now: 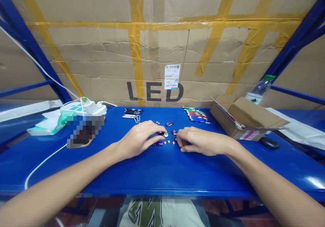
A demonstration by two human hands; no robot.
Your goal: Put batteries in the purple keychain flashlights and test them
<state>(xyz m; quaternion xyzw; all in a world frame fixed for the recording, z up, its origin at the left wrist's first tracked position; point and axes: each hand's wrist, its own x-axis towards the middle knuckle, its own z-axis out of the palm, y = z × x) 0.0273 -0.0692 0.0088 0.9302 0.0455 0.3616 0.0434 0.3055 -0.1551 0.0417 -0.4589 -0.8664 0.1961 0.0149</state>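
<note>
The dark cylinder (pixel 160 133) lies in my left grip (pixel 139 135), pale end (pixel 166 135) toward my right grip (pixel 196 141).
On my feed it's pinched narrowly, axis roughly sideways, just beyond the purple tube (pixel 159 143); right of that tube, by a small clip (pixel 174 132), my right grip curls; whether it holds anything, I cannot tell.

From the small parts (pixel 169 141) on the table (pixel 162 173), a mouse (pixel 269 143) is placed at three o'clock, a power strip (pixel 98 111) at ten.
</note>
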